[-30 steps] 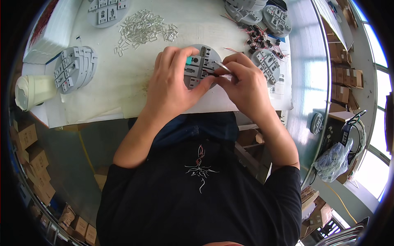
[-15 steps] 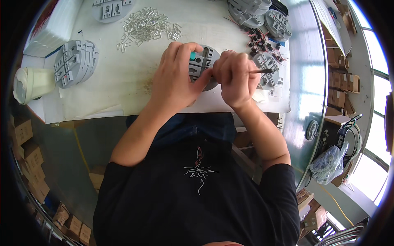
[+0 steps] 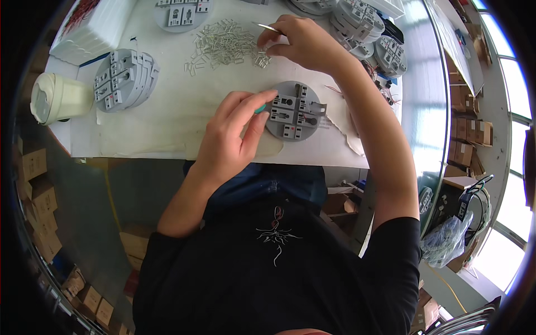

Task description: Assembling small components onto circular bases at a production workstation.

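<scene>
A round grey plastic disc (image 3: 294,129) with pale rectangular blocks lies on the table in front of me. At its left edge is my left hand (image 3: 231,131), thumb and forefinger closed around a small green piece (image 3: 260,109), the fingertips touching the disc's rim. My right hand (image 3: 301,42) reaches to the far side, above the right end of a pile of small clear tubes (image 3: 223,43). It grips a slender metal tool (image 3: 267,27) whose pointed tip sticks out to the left. Whether its lowered fingertips also pinch a tube is hidden.
Stacked grey discs stand at the left (image 3: 125,81) and far right (image 3: 357,22). A pale plastic tub (image 3: 58,99) and a white foam box (image 3: 92,30) line the left side. Dark parts with thin wires (image 3: 385,84) lie right of my right forearm.
My right hand has left the disc and moved forward to the tube pile with the tool. My left hand has drawn back to the disc's left edge, leaving most of the disc uncovered.
</scene>
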The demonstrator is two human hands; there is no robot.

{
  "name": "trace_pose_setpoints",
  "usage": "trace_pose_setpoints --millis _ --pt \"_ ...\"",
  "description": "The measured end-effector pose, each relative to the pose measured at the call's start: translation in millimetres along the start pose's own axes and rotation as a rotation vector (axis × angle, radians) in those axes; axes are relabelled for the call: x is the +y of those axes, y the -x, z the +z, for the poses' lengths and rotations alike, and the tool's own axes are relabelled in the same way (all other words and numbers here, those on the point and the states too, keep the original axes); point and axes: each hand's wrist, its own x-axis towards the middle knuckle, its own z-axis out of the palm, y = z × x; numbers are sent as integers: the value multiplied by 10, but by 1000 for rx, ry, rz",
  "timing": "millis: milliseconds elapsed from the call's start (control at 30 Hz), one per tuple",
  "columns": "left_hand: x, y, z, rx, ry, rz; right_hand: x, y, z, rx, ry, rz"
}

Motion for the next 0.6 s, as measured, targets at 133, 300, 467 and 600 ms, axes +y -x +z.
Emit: trace_pose_setpoints --millis 133,300,467,600 --pt "-61 107 -129 18 37 -57 93 -58 82 -148 65 2" --pt "-21 149 -110 73 198 -244 -13 217 36 57 34 136" --pt "-94 6 -39 74 281 -153 -141 480 -128 152 -132 521" --pt "-82 -117 17 19 228 -123 -184 656 -196 188 -166 494"
